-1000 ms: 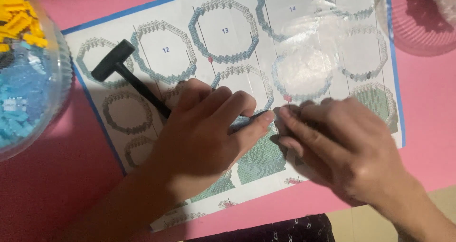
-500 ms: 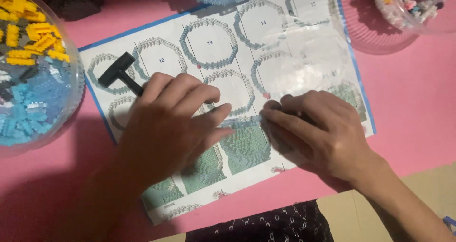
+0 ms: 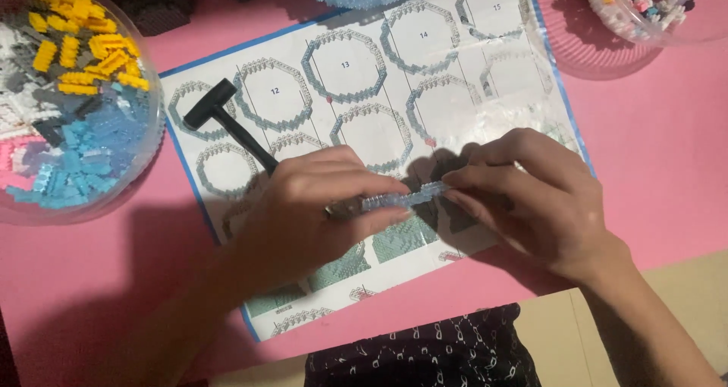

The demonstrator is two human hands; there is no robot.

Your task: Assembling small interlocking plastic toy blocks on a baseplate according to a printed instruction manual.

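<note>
One narrow strip of pale translucent-blue bricks [image 3: 402, 199], studded and slightly bowed, pinched at its ends between left hand [image 3: 315, 209] and right hand [image 3: 531, 197], just above instruction sheet [image 3: 485, 121]; black hammer [image 3: 227, 123] lies on that sheet.

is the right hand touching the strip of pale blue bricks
Touching. The head view shows the right hand's fingertips pinching one end of the pale blue strip of small plastic bricks, while the left hand grips the other end.
</note>
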